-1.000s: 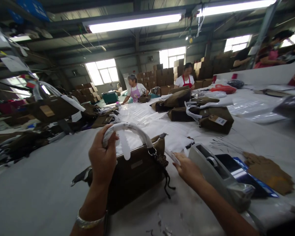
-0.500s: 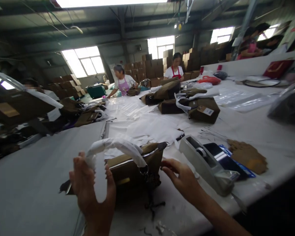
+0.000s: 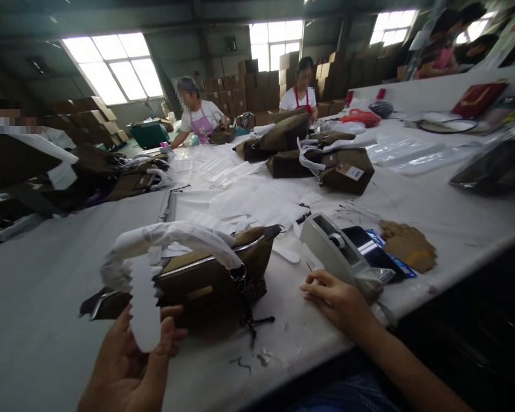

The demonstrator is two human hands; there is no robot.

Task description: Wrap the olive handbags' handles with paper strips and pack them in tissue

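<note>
**Soft bag, flimsy strip: grip the hardware, not the wrap**

The brown handbag (image 3: 206,277) lies on its side on the white table (image 3: 47,320), its handle (image 3: 171,236) arching over it in white wrap. A wavy-edged white strip (image 3: 143,303) hangs from that handle in front of the bag, and its lower end lies on the fingers of the left hand (image 3: 129,366), which is cupped open with the thumb alongside, not clamped. The strip looks thin, light and easily torn.

The bag looks soft-sided and light, and would likely sag if lifted by one corner, so the handle base near the metal ring seems the firmest hold.

To the right of the bag, the right hand (image 3: 339,300) rests curled by the tape dispenser (image 3: 330,252). I cannot tell if it holds anything.
</note>
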